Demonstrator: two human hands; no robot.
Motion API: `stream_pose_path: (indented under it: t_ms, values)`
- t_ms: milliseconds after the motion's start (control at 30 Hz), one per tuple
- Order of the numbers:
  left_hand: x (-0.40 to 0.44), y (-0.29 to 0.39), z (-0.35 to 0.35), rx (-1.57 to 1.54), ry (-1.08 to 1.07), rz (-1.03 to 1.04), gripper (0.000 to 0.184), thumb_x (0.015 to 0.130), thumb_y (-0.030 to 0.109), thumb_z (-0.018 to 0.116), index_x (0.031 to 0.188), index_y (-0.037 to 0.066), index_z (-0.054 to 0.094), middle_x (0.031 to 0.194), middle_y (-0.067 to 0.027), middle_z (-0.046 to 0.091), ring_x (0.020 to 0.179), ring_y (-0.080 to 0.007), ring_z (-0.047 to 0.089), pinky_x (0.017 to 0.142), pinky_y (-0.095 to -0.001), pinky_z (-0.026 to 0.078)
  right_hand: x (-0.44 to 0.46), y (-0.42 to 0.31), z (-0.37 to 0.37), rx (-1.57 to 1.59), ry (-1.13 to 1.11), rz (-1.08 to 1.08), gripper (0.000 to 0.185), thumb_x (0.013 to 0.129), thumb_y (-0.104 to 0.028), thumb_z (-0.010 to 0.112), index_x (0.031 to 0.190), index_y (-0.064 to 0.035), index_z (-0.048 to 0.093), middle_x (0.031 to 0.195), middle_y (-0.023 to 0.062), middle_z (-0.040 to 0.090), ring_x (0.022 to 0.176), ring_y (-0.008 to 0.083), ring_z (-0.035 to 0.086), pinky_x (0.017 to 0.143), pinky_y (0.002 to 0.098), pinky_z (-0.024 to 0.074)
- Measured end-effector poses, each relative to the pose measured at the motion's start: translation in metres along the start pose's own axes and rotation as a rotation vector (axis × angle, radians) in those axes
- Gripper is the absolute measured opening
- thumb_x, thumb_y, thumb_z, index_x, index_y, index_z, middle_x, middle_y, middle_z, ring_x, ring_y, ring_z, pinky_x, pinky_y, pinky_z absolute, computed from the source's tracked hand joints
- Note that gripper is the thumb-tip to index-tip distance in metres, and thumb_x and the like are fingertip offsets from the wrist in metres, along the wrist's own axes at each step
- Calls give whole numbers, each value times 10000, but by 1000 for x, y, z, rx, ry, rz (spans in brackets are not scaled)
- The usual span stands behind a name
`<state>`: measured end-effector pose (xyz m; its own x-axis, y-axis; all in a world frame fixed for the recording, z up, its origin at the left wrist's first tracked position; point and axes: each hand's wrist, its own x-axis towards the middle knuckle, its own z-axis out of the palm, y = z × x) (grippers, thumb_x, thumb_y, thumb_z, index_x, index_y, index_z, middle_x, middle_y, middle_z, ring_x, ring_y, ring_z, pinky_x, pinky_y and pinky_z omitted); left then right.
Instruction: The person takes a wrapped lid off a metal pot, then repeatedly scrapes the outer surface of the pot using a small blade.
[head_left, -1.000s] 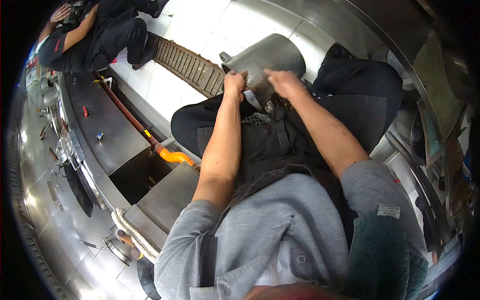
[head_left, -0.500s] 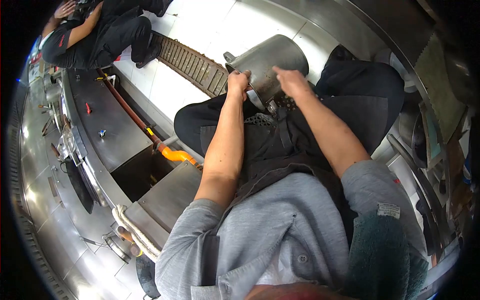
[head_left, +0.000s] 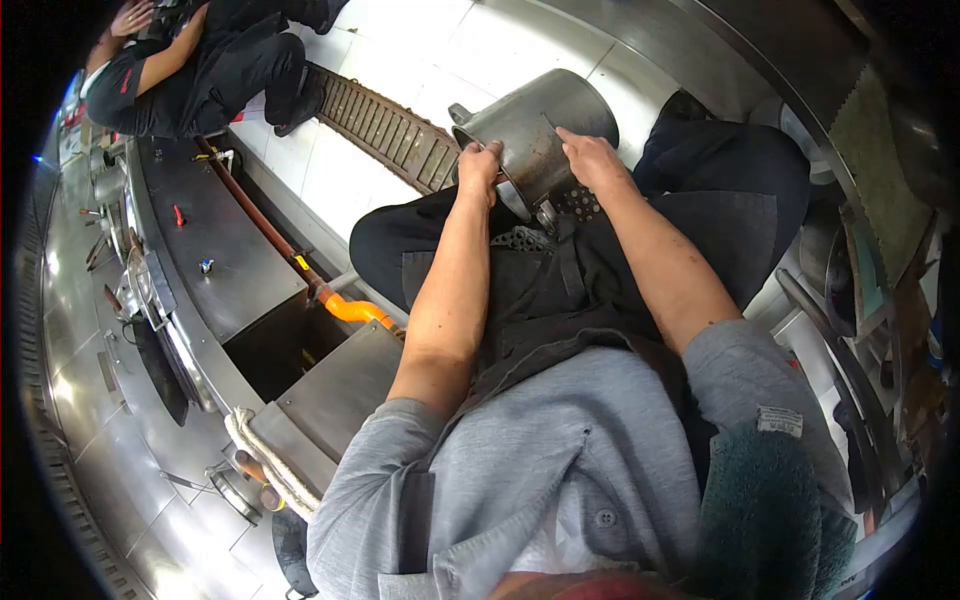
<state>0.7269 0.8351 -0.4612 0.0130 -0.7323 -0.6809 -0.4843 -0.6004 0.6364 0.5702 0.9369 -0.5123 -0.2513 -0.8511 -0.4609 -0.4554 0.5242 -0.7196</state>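
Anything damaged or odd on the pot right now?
Brown stains mark the side of the pot between the left hand and right hand, standing out against grey metal. I cannot tell whether they are dirt or damage.

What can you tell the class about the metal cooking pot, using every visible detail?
The cooking pot is deep, round-walled and dull grey, apparently metal, with brownish stains on its side. It lies tipped over between the person's bent legs, its mouth towards the picture's left. One loop handle juts out near the rim. The left hand grips the rim; the right hand is at the wall, contact unclear. Its inside is hidden.
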Motion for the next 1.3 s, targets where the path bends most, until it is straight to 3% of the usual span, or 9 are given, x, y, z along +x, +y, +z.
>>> stream_pose_path:
  t_ms: [267, 333, 467, 600, 767, 900, 1000, 1133, 1300]
  values:
    - [-16, -21, 3, 27, -65, 93, 259, 838, 97, 606, 1064, -15, 546, 910, -124, 638, 719, -209, 606, 538, -325, 477, -9, -27, 11, -67, -64, -251, 355, 917, -195, 486, 1264, -143, 541, 1055, 223, 610, 992, 380, 587, 868, 449, 470]
    - [-13, -17, 1, 235, -78, 86, 253, 882, 117, 565, 1101, -3, 526, 961, -105, 629, 788, -211, 612, 569, -312, 505, -20, -34, 11, 10, -86, -232, 362, 924, -193, 450, 1277, -185, 529, 1092, 195, 615, 1009, 380, 586, 909, 449, 463]
    - [-7, -24, 1, 165, -89, 108, 251, 880, 113, 567, 1080, -32, 527, 942, -123, 626, 755, -208, 611, 558, -308, 506, 1, -1, 4, 77, 84, -145, 352, 926, -231, 472, 1255, -133, 547, 1068, 222, 605, 1004, 377, 586, 912, 435, 457]
    - [-2, -24, 3, 179, -90, 116, 258, 880, 109, 567, 1091, -33, 521, 942, -129, 625, 760, -212, 615, 565, -319, 509, -11, -23, 4, 1, -29, -250, 353, 920, -212, 471, 1254, -130, 550, 1073, 218, 604, 996, 387, 578, 905, 437, 453]
    - [11, -27, -5, 155, -83, 101, 264, 885, 106, 567, 1107, -27, 513, 929, -121, 626, 765, -224, 624, 576, -337, 507, -8, -11, 0, 103, 13, -106, 343, 910, -215, 483, 1238, -158, 568, 1109, 196, 602, 1027, 372, 573, 910, 426, 453]
    - [18, -26, -8, 128, -17, 123, 215, 840, 131, 613, 969, -32, 559, 765, -115, 618, 568, -183, 563, 480, -321, 439, -7, -17, 3, -45, -54, -175, 366, 930, -196, 452, 1290, -184, 520, 1094, 185, 616, 1005, 375, 591, 905, 444, 470]
    - [15, -13, -10, 246, -10, 47, 218, 885, 112, 566, 1061, -15, 551, 880, -105, 623, 704, -199, 598, 576, -320, 505, -17, -25, 12, 17, -71, -246, 362, 930, -203, 453, 1283, -182, 527, 1110, 188, 611, 1013, 378, 584, 930, 430, 453]
    - [20, -18, -9, 142, -39, 67, 220, 884, 106, 564, 1061, -25, 551, 893, -104, 622, 694, -191, 604, 541, -310, 507, -3, -11, -1, 77, 8, -107, 356, 930, -200, 460, 1275, -161, 535, 1133, 179, 603, 1053, 352, 571, 936, 427, 447]
    - [30, -22, -12, 144, -63, 81, 234, 884, 106, 566, 1067, -39, 549, 901, -112, 624, 716, -199, 617, 553, -328, 519, -7, -27, 11, -9, -83, -206, 357, 932, -231, 473, 1282, -186, 529, 1123, 189, 603, 1053, 359, 567, 936, 414, 446]
